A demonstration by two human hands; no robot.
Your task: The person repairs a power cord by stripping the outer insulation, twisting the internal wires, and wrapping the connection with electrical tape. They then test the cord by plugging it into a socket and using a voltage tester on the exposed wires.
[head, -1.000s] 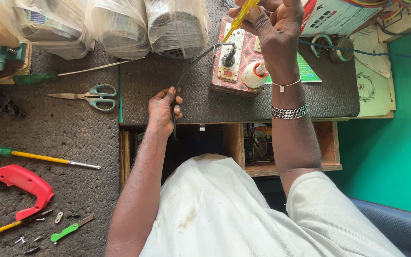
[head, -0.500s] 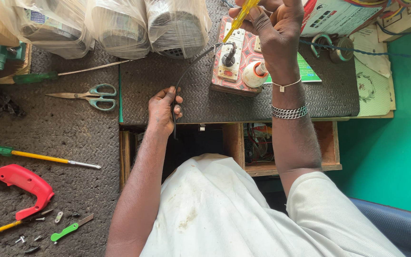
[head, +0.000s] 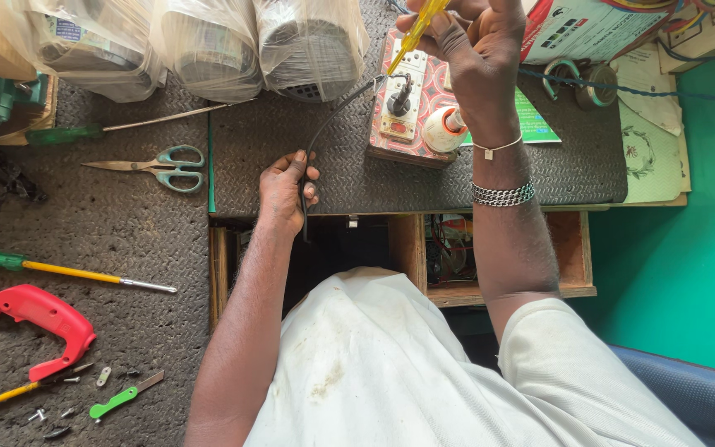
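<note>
Head view unchanged: left hand (head: 285, 192) fingers still grip black cable (head: 324, 132), right hand (head: 477, 50) yellow screwdriver (head: 415, 31).

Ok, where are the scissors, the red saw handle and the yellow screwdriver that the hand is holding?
scissors (head: 161, 166), head view, on the pivot where blades meet handles.
red saw handle (head: 36, 319), head view, on the red grip.
yellow screwdriver (head: 418, 26), head view, on the yellow shaft by the right hand.
</note>
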